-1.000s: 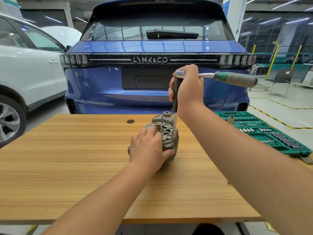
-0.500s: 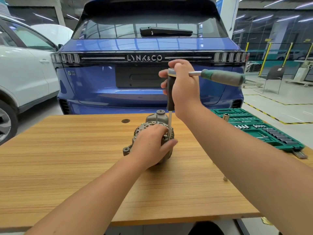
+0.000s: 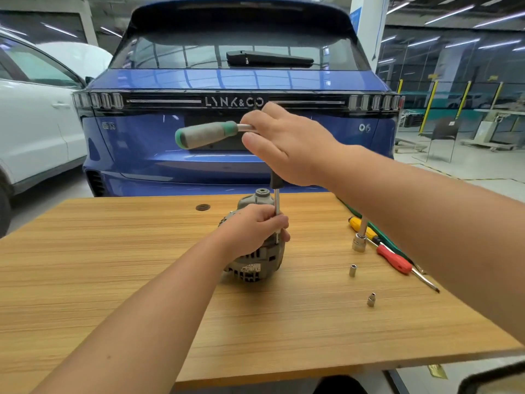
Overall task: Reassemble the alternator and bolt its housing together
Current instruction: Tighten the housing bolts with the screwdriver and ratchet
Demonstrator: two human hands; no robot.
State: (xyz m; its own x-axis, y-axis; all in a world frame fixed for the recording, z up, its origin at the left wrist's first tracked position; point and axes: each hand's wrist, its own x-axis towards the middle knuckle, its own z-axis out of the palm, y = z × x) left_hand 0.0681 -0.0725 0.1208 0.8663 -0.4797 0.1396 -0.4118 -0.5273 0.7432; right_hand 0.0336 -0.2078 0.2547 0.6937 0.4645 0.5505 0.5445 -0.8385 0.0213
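A grey alternator (image 3: 255,265) stands upright on the wooden table (image 3: 113,280), near the middle. My left hand (image 3: 252,231) grips its top and also curls around the thin extension bar (image 3: 277,206) that drops from the ratchet into the housing. My right hand (image 3: 287,143) holds the ratchet's head above the alternator, fingers wrapped over it. The ratchet's green and grey handle (image 3: 206,135) sticks out to the left. The socket at the bar's lower end is hidden behind my left hand.
To the right lie a yellow screwdriver (image 3: 360,226), a red screwdriver (image 3: 395,260), a socket on an extension (image 3: 358,242) and two small loose sockets (image 3: 352,270) (image 3: 371,299). A blue car (image 3: 241,109) stands just behind the table, a white car (image 3: 34,123) at left.
The ratchet handle has swung from pointing right to pointing left. My left hand has shifted to hold the extension bar too. The view has turned, showing tools at right.
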